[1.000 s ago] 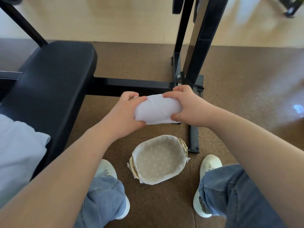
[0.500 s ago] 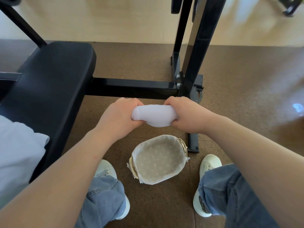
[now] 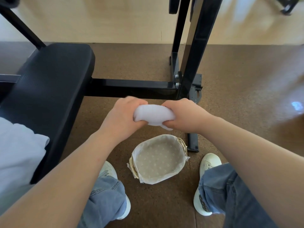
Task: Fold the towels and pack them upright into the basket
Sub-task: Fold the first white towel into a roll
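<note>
Left hand (image 3: 121,118) and right hand (image 3: 186,117), grips curled tight, have squeezed the white cloth towel (image 3: 153,115) slimmer, ready for the round fabric-lined wicker basket (image 3: 137,149).

The white cloth towel (image 3: 153,116) is compressed into a short horizontal roll, held in the air with the left hand (image 3: 125,116) gripping one end and the right hand (image 3: 185,116) gripping the other. A small corner hangs from its underside. The round woven basket with a beige dotted fabric liner (image 3: 136,150) stands upright on the brown floor (image 3: 230,112), below the towel and apart from it, mouth upward, liner folded over the rim.
</note>
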A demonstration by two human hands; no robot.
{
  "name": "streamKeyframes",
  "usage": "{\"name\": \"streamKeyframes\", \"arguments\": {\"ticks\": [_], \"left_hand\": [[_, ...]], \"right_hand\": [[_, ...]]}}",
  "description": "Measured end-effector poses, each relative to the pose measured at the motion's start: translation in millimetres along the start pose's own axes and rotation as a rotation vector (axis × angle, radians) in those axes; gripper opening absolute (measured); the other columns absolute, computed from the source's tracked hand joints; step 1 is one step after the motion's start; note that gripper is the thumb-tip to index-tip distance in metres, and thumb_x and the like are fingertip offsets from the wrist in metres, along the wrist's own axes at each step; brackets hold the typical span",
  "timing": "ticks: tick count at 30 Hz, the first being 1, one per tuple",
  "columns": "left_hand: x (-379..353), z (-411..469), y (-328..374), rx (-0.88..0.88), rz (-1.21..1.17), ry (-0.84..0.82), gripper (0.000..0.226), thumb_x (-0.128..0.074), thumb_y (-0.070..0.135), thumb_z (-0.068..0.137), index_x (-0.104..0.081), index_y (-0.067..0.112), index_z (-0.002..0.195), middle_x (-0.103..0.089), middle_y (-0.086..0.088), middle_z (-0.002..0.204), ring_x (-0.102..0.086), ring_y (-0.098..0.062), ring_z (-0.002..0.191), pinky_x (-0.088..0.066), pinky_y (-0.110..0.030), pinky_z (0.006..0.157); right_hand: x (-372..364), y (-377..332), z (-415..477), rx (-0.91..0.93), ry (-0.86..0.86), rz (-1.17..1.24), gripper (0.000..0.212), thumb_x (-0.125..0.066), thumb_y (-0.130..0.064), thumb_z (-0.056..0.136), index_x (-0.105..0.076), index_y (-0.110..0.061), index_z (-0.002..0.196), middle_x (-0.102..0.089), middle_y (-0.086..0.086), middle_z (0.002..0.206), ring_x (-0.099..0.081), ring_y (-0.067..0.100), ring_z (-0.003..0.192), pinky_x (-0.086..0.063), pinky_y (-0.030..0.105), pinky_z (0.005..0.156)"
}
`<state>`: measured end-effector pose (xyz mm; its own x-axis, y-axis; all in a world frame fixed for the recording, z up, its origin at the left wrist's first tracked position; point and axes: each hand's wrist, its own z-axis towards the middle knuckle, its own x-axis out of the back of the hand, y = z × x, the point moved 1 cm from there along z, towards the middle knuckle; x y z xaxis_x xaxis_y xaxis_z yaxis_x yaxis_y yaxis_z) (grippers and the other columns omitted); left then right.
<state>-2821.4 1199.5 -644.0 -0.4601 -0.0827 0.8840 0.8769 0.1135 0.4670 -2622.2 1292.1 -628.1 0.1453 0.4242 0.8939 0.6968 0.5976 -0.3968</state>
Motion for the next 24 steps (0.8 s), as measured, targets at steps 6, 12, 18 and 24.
{"name": "streamKeyframes", "arguments": {"ticks": [6,12,18,24], "left_hand": [[-9,-5,13,-0.01,-0.088,0.207,0.043,-0.079,0.024,0.086,-0.059,0.022,0.124,-0.051,0.002,0.121,-0.049,-0.008,0.106,-0.036,-0.012,0.081],[-23,-6,34,0.319,-0.722,0.019,0.049,-0.064,0.032,0.098,-0.052,0.02,0.144,-0.066,0.008,0.123,-0.065,-0.004,0.108,-0.053,-0.022,0.097],[-5,-1,36,0.652,-1.47,-0.087,0.035,-0.06,0.026,0.103,-0.058,0.01,0.134,-0.074,-0.009,0.121,-0.074,-0.021,0.107,-0.062,-0.039,0.085],[2,2,14,0.706,-1.36,0.037,0.047,-0.068,0.037,0.097,-0.055,0.016,0.137,-0.073,-0.008,0.121,-0.073,-0.029,0.106,-0.058,-0.055,0.094]], "right_hand": [[-5,-3,6,-0.216,0.271,-0.023,0.031,-0.063,-0.035,0.09,-0.059,-0.021,0.118,-0.063,-0.003,0.09,-0.059,0.018,0.075,-0.044,0.03,0.059],[-17,-20,3,-0.184,0.394,-0.041,0.033,-0.065,-0.04,0.092,-0.061,-0.019,0.118,-0.049,-0.004,0.095,-0.051,0.019,0.086,-0.039,0.032,0.066],[-29,-33,-2,0.0,0.393,0.045,0.048,-0.067,-0.043,0.092,-0.059,-0.017,0.133,-0.049,0.003,0.111,-0.053,0.019,0.088,-0.045,0.031,0.073],[-22,-47,-6,0.152,0.406,0.344,0.022,-0.063,-0.038,0.098,-0.073,-0.023,0.111,-0.063,-0.009,0.101,-0.058,0.004,0.09,-0.048,0.024,0.079]]}}
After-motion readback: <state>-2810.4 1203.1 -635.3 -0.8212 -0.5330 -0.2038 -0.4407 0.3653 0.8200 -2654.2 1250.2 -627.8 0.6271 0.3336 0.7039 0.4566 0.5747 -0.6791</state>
